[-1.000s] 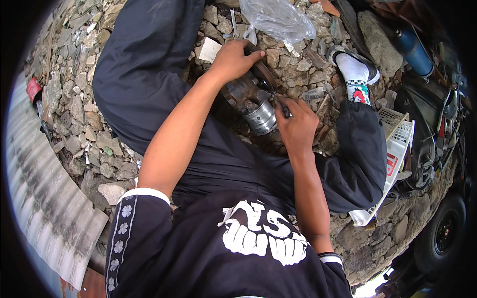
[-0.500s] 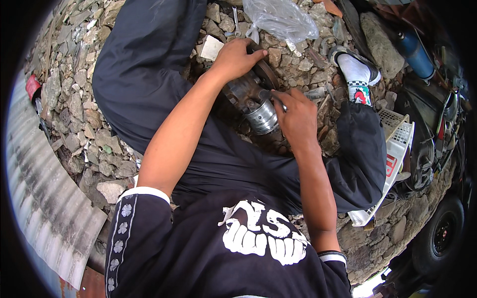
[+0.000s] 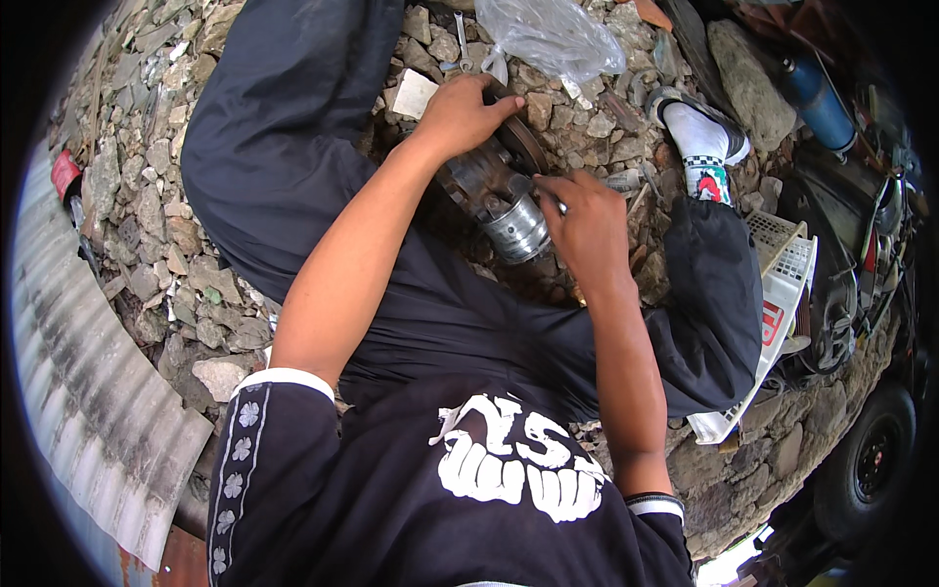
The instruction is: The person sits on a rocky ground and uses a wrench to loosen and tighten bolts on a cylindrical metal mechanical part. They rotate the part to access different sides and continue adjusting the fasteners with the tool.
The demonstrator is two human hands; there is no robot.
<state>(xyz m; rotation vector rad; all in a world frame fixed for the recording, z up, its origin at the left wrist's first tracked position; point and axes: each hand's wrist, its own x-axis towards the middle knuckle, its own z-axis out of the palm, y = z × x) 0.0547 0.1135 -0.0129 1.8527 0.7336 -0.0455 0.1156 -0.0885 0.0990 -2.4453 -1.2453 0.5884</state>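
Note:
Between my legs lies a greasy metal machine part. At its near end is a shiny, grooved cylinder that looks like a piston, and at its far end a dark round disc. My left hand grips the disc's rim from above, its thumb stretched over the edge. My right hand is closed beside the piston, with a short metal tool pinched in the fingers. The tool's end is at the joint where the piston meets the darker body. My hand hides most of the tool, so its kind is unclear.
Rubble covers the ground. Beyond my left hand lie a wrench, a white tile piece and a clear plastic bag. To the right are a white plastic crate, a blue bottle and a tyre. Corrugated sheet lies left.
My right hand has shifted very slightly beside the piston, its fingers still around the metal tool. My left hand stays on the disc.

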